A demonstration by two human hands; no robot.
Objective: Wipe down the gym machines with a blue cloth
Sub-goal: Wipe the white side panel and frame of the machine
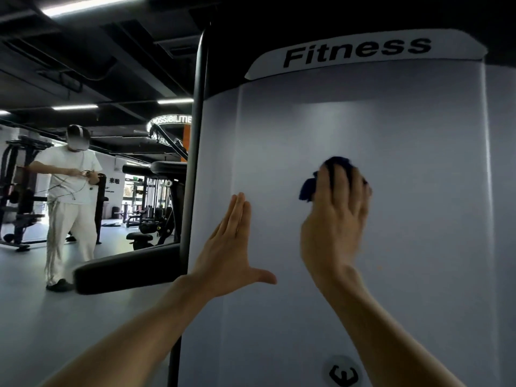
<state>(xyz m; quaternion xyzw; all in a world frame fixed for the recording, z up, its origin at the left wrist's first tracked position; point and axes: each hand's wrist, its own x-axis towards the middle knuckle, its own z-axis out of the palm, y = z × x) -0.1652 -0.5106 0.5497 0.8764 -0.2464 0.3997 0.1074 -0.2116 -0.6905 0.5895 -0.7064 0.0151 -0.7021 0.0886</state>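
Machine shroud looks like smooth white plastic, semi-gloss w/ a soft sheen up top where the light hits. Cap strip above it w/ the black "Fitness" lettering is whiter, same smooth plastic look. Blue cloth is soft, bunched fabric, dark and matt. Black upright post beside the shroud looks like painted metal, satin finish. Black pad looks like matt vinyl. Floor is smooth grey, low sheen.
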